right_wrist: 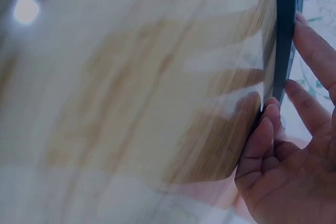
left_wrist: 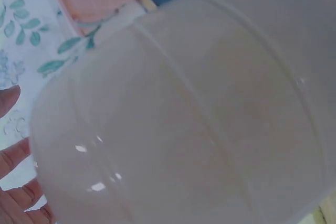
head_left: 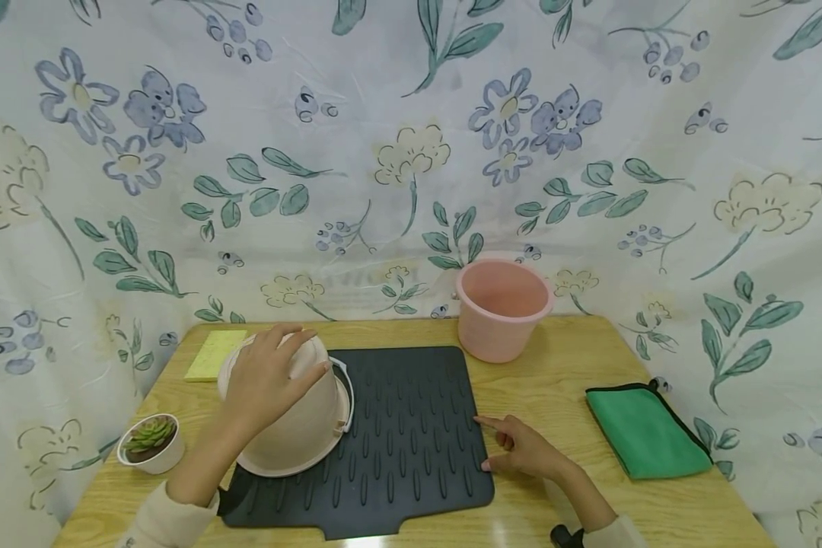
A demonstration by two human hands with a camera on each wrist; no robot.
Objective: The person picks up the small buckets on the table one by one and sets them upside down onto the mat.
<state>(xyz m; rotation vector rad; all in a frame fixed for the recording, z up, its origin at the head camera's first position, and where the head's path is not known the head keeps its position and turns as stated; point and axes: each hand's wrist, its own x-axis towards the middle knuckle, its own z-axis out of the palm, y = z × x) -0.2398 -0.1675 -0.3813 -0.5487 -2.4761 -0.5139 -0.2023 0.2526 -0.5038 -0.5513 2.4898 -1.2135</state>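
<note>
A cream plastic bucket (head_left: 294, 430) stands upside down on the left part of a dark ribbed draining mat (head_left: 411, 426); its white handle (head_left: 345, 396) hangs on the right side. Across the bucket's upturned base lies my left hand (head_left: 267, 373), fingers spread and loosely bent. The left wrist view is mostly filled by the bucket wall (left_wrist: 178, 108), with fingertips (left_wrist: 23, 195) beyond its end. At the mat's right edge, my right hand (head_left: 524, 449) touches with extended index finger and thumb, its other fingers bent. The right wrist view shows those fingers along the mat's edge (right_wrist: 285, 35).
A pink bucket (head_left: 496, 335) stands behind the mat at right. A green cloth pouch (head_left: 647, 430) with black trim lies at far right. On the left are a potted succulent (head_left: 152, 441) and a yellow pad (head_left: 208, 358). A floral curtain (head_left: 356, 251) hangs behind the wooden table (head_left: 555, 380).
</note>
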